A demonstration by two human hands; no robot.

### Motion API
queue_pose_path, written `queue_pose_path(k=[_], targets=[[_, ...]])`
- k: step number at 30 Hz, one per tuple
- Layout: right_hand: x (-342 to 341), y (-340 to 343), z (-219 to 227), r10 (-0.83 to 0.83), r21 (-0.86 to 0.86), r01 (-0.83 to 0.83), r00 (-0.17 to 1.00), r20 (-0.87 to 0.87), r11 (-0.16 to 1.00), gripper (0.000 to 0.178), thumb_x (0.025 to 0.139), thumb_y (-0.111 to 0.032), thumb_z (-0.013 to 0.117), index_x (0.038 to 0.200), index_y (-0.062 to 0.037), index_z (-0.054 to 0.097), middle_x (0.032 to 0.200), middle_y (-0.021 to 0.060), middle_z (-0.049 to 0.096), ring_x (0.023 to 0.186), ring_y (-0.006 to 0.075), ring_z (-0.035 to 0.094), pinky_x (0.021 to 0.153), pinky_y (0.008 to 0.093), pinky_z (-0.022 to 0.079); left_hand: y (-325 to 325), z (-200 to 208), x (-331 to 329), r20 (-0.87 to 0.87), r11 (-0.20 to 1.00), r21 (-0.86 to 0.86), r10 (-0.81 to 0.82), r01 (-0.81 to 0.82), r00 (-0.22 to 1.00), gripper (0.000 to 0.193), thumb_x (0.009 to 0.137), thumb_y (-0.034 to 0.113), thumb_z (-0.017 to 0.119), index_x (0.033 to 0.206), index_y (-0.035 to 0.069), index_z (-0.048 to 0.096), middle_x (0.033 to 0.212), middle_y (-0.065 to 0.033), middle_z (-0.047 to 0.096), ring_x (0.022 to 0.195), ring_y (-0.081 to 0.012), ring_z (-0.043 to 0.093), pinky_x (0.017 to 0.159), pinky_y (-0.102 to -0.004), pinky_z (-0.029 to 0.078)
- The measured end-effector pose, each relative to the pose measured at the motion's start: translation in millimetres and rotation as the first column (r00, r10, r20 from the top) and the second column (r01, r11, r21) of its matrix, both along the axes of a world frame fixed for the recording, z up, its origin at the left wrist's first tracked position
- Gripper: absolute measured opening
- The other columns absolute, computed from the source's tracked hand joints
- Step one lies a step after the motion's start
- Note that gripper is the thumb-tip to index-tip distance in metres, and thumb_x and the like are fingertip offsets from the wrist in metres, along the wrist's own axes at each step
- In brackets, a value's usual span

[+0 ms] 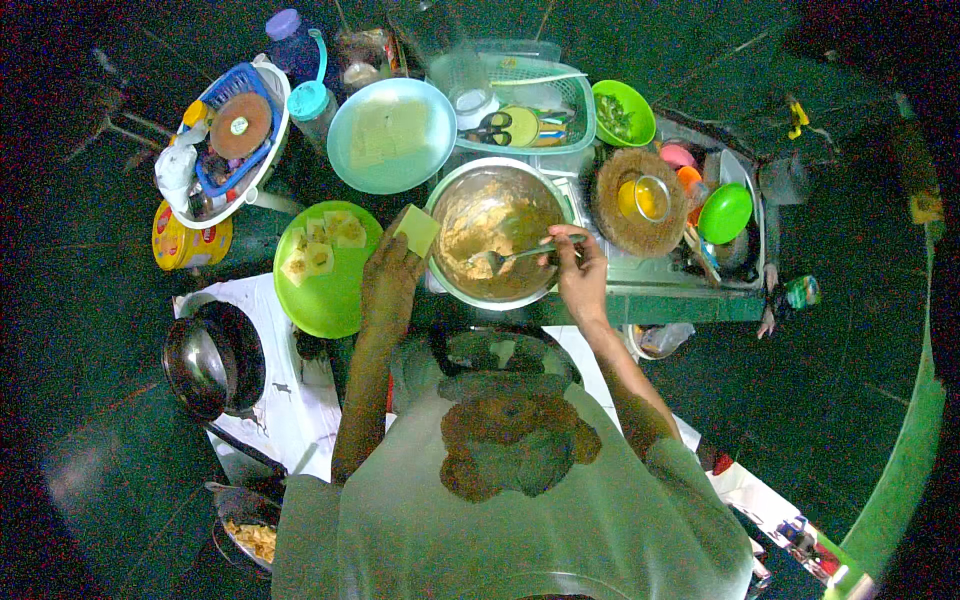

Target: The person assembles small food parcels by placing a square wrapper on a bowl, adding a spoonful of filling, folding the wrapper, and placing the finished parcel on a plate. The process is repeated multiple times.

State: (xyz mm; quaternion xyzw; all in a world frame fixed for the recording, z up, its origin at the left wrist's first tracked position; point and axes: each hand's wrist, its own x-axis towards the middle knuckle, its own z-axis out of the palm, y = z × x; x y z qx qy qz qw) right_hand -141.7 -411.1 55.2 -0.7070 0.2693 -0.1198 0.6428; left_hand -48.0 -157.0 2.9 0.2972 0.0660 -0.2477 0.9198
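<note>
My left hand (398,262) holds a thin, pale yellow square wrapper (419,231) between closed fingers, just left of a metal bowl (456,183). A crumbly, light brown mixture (487,222) coats the bowl's inside. My right hand (580,268) grips the handle of a metal spoon (528,250); its head rests in the mixture and is partly hidden. Left of my left hand lies a green plate (330,292) bearing several pale wrapped or topped squares (310,255). Behind it, a light blue plate (350,135) carries flat pale wrappers (396,127).
A teal basket (575,75) with scissors stands behind the bowl. To its right are a green bowl of chopped greens (622,112), a small bowl of yellow liquid (643,198) and a dish tray (640,270). A dark pan (205,360) sits at left, near a loaded white tub (262,185).
</note>
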Motion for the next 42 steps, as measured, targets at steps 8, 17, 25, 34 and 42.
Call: queue_pose_path(k=[8,17,25,34,42], targets=[[23,-43,60,-0.085,0.080,0.067,0.964,0.253,0.995,0.022,0.103,-0.023,0.058,0.108,-0.0032,0.064,0.083,0.0033,0.068,0.067,0.0103,0.059,0.063,0.0260,0.048,-31,3,13,0.259,0.879,0.458,-0.273,0.131,0.926,0.039,0.103,0.017,0.050,0.138,-0.001,0.048,0.131,-0.0131,0.056,0.117,-0.0193,0.059,0.101,-0.0369,0.051],[20,-12,136,0.126,-0.401,0.105,0.852,0.509,0.910,0.014,0.102,-0.005,0.051,0.113,0.0002,0.057,0.094,0.0108,0.068,0.072,0.0112,0.061,0.066,0.0243,0.051,-73,106,20,-0.037,0.916,0.016,-0.401,0.402,0.915,0.059,0.096,0.019,0.057,0.148,0.000,0.035,0.143,-0.0168,0.050,0.133,-0.0291,0.050,0.114,-0.0414,0.039],[2,-5,141,0.373,-0.741,0.129,0.800,0.470,0.659,0.019,0.087,0.011,0.057,0.102,0.0010,0.064,0.098,0.0148,0.071,0.084,0.0285,0.069,0.077,0.0363,0.057,-76,100,22,0.033,0.911,-0.012,-0.412,0.412,0.911,0.061,0.092,0.009,0.056,0.148,-0.001,0.033,0.149,-0.0157,0.043,0.135,-0.0305,0.047,0.116,-0.0451,0.037],[3,-9,142,0.412,-0.784,0.174,0.772,0.484,0.596,0.016,0.087,0.010,0.058,0.099,0.0005,0.066,0.096,0.0144,0.072,0.084,0.0287,0.071,0.077,0.0370,0.058,-80,103,21,0.005,0.928,-0.007,-0.373,0.373,0.928,0.056,0.093,0.002,0.053,0.146,0.000,0.034,0.149,-0.0133,0.043,0.134,-0.0281,0.049,0.117,-0.0494,0.035],[0,-8,149,0.362,-0.764,0.218,0.780,0.511,0.607,0.014,0.090,0.007,0.057,0.101,0.0004,0.063,0.095,0.0141,0.073,0.084,0.0281,0.070,0.078,0.0366,0.057,-80,101,22,-0.004,0.945,-0.039,-0.325,0.324,0.946,0.056,0.093,-0.002,0.052,0.146,0.003,0.036,0.147,-0.0134,0.046,0.132,-0.0272,0.051,0.117,-0.0525,0.035]])
